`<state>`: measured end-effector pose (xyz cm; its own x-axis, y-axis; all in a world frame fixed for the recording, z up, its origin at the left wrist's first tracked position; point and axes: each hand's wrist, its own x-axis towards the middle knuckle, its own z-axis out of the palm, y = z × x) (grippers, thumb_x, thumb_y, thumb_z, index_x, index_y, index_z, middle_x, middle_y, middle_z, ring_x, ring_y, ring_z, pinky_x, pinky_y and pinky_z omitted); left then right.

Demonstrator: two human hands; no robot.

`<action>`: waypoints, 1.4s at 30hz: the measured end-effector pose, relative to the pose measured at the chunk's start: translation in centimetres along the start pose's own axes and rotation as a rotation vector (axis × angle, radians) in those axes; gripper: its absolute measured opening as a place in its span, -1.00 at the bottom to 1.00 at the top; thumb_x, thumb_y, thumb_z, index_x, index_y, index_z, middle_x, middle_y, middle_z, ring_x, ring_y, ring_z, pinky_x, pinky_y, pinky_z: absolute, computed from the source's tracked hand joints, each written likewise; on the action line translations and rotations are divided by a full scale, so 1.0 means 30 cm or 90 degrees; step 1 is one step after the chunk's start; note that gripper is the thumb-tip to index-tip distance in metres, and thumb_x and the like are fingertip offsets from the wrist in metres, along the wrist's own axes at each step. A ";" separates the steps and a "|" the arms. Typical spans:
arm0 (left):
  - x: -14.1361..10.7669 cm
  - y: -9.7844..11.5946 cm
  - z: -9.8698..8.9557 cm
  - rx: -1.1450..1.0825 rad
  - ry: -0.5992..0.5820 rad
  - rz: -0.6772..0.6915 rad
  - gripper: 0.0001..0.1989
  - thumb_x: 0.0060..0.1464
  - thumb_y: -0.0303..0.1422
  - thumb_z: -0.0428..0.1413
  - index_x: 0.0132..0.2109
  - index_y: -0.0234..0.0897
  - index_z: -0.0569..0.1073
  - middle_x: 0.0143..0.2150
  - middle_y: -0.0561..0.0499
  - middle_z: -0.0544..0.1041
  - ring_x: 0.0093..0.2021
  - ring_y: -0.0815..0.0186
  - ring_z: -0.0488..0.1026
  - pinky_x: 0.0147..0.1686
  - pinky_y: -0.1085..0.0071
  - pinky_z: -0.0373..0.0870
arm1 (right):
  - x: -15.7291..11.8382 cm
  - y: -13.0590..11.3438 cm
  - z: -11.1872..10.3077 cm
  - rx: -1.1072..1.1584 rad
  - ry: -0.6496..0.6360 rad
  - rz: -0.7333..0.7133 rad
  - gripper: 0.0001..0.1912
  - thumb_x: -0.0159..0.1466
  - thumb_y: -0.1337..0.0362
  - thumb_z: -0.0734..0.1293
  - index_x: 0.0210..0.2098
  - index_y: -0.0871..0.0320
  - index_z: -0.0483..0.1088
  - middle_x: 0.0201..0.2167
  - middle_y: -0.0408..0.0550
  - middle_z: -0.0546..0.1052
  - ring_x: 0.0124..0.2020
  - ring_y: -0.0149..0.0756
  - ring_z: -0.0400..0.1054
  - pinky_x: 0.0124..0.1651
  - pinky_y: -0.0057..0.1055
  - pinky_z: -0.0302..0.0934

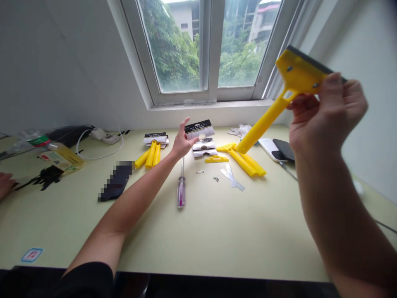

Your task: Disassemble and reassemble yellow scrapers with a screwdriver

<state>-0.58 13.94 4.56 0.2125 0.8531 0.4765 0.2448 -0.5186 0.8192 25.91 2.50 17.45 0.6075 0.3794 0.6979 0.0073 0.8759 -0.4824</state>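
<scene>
My right hand (333,109) is raised at the upper right, its fingers closed on the head of a yellow scraper (263,128). The scraper's handle slants down to the left; a dark strip runs along its head edge. My left hand (182,142) reaches to the far middle of the table, thumb and a finger spread apart beside a black-and-white packaging card (200,128). Whether it touches the card I cannot tell. More folded packaging (204,149) lies just right of that hand. A screwdriver (181,192) with a clear purple handle lies below it.
Yellow handles (151,155) lie left, more scraper parts (245,161) right. Near the middle are a yellow clip piece (216,159), blades (232,178), screws (216,179) and nuts (200,171). Phones (283,150) lie right; a bottle (62,153) and another person's hand (6,184) are left.
</scene>
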 end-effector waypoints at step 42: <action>-0.049 0.085 0.035 -0.098 -0.241 -0.055 -0.39 0.25 0.02 -0.17 0.13 -0.38 0.38 0.04 -0.29 0.50 0.06 0.02 0.46 0.05 0.09 0.38 | -0.311 0.171 0.090 -0.006 -0.195 0.489 -0.59 0.13 0.09 0.49 -0.49 0.15 0.20 -0.61 -0.21 0.41 -0.58 -0.45 0.39 -0.44 -0.46 0.40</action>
<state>0.73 11.30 5.61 0.5371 0.7970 0.2763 0.1392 -0.4069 0.9028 18.14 4.25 9.89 0.2029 0.9370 0.2844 -0.3149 0.3374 -0.8871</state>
